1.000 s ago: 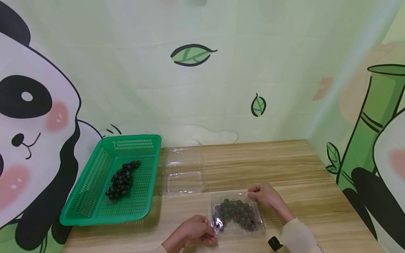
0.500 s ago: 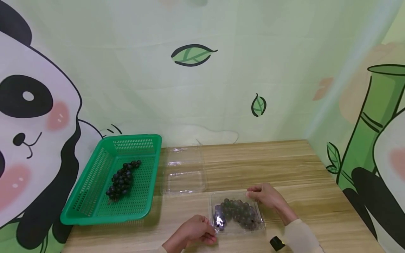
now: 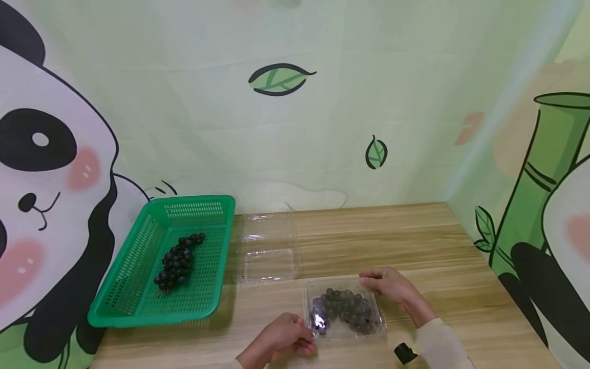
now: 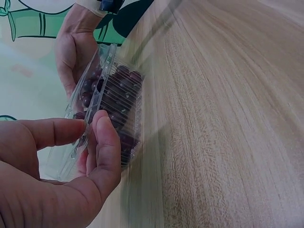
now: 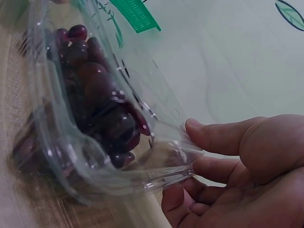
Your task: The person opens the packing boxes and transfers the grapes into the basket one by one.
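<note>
A clear plastic clamshell box [image 3: 338, 328] with dark grapes [image 3: 355, 310] inside stands on the table at front centre. Its lid lies down over the grapes. At the near left corner my left hand [image 3: 288, 335] pinches the rim, thumb on top and fingers below, as the left wrist view shows. My right hand [image 3: 392, 287] holds the far right corner; in the right wrist view its thumb [image 5: 213, 135] is on the lid side and its fingers are curled under the rim. The grapes [image 4: 116, 95] show through the ribbed side wall in the left wrist view.
A green plastic basket [image 3: 216, 287] at the left holds another bunch of dark grapes [image 3: 175, 264]. Beside it lies an open clear clamshell box [image 3: 269, 264]. A small black object [image 3: 404, 353] sits by my right sleeve. A printed cloth wall [image 3: 322, 128] closes off the table's back.
Almost nothing moves. Both hands keep their hold on the box corners. The glare on the lid shifts slightly, and the small black object by the right sleeve appears slightly further right.
</note>
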Available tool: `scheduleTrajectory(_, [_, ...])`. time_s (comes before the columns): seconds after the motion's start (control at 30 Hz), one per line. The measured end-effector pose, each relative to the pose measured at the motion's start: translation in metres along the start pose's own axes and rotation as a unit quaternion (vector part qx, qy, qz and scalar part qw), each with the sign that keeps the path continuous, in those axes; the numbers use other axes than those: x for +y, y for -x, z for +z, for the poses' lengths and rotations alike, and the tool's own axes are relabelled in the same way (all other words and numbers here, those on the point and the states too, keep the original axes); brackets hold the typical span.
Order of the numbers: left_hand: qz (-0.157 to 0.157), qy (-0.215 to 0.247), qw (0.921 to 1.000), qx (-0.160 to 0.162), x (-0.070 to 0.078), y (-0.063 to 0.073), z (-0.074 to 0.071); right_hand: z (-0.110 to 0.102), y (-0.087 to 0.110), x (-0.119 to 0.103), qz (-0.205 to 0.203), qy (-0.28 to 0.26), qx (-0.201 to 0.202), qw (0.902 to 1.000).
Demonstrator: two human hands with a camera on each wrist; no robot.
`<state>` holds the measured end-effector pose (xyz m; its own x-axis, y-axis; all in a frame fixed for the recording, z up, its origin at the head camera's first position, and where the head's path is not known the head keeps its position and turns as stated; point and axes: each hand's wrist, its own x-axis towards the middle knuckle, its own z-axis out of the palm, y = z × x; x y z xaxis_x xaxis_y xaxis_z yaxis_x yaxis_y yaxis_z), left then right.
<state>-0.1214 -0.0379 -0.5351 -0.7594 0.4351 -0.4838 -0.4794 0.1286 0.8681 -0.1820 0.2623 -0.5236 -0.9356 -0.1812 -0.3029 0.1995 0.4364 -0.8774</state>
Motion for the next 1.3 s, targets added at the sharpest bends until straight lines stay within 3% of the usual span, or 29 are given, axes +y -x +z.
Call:
scheduleTrajectory(0.23, [-0.003,-0.001,1.0000,0.006,-0.0009,-0.0006,0.0013,-0.0005,-0.0024,0.0034,0.005,-0.006,0.001,1.0000])
scheduleTrajectory(0.87, [-0.005,-0.001,0.9998,0.018,-0.0006,-0.0007,0.0031,-0.0026,-0.0077,0.0076,-0.038,-0.038,-0.021,0.9984])
scheduleTrajectory(1.3, [0.009,-0.013,0.9996,0.023,-0.0010,-0.0014,0.0027,0.0053,-0.0046,0.0003,-0.011,-0.022,0.032,0.9992])
